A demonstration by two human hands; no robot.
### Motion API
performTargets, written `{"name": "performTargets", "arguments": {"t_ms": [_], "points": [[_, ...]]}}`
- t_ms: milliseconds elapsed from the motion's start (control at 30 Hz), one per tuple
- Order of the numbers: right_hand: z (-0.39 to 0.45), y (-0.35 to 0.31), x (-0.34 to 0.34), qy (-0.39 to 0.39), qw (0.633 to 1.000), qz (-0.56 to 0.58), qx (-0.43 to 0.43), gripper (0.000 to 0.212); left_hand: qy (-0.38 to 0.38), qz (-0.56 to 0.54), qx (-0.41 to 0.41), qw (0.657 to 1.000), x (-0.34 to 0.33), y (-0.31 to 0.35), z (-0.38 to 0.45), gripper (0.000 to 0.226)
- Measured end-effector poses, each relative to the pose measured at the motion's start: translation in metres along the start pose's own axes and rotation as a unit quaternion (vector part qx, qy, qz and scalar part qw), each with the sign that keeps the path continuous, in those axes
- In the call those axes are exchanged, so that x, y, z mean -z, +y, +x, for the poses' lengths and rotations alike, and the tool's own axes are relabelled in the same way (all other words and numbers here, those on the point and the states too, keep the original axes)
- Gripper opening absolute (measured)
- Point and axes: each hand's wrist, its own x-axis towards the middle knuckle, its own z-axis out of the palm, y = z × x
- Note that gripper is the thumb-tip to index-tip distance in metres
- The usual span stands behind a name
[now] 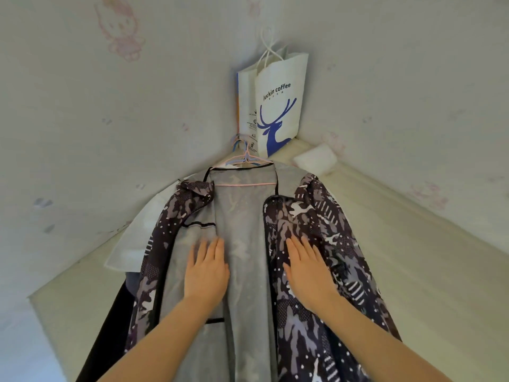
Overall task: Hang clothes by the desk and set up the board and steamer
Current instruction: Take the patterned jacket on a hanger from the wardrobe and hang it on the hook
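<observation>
**Both palms flat on the hanging jacket**

The patterned jacket (316, 244) hangs open on a pink hanger (248, 161) in the wall corner. The left hand (206, 274) presses its grey lining, the right hand (308, 271) its patterned front panel, fingers straight. A white paper bag (278, 106) hangs behind.

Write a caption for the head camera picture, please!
Left hand and right hand press flat on a patterned jacket hanging on a pink hanger.
</observation>
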Motion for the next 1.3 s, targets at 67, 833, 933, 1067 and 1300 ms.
{"name": "performTargets", "arguments": {"t_ms": [67, 833, 933, 1067, 1300], "points": [[-0.029, -0.01, -0.001, -0.004, 1.0, 0.004, -0.016, 0.057, 0.0, -0.007, -0.017, 1.0, 0.001, 0.01, -0.023, 0.063], [-0.359, -0.04, -0.052, 0.047, 0.942, 0.105, -0.315, 0.061, -0.036, -0.132, -0.377, 0.916, 0.033, 0.146, -0.217, 0.044], [-0.401, -0.044, -0.054, 0.066, 0.919, 0.131, -0.366, 0.057, -0.032, -0.118, -0.434, 0.892, 0.033, 0.167, -0.237, 0.043], [-0.466, -0.053, -0.061, 0.075, 0.895, 0.131, -0.419, 0.055, -0.038, -0.124, -0.499, 0.857, 0.03, 0.197, -0.282, 0.04], [-0.584, -0.076, -0.101, 0.094, 0.844, 0.114, -0.515, 0.053, -0.099, -0.145, -0.573, 0.801, 0.025, 0.238, -0.4, 0.035]]}}
